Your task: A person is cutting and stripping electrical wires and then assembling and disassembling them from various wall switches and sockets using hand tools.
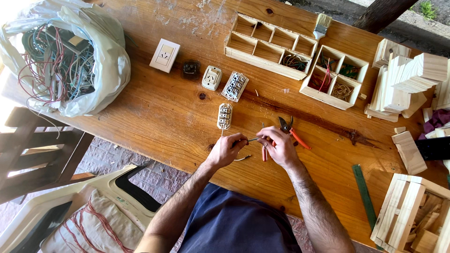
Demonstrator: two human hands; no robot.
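Wire: thin, partly hidden, frame centre, pinched between left hand and right hand; pliers touching right hand.

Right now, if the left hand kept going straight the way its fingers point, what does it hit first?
The left hand points right along the thin grey wire piece it pinches, so it would likely meet the right hand first, which holds the wire's other end, with the orange-handled pliers just beyond.

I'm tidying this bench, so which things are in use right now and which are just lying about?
In use:
left hand and right hand, both holding a short wire
orange-handled pliers, beside the right hand

Lying about:
bag of wires
wall sockets
wooden divider boxes
paintbrush
wood blocks
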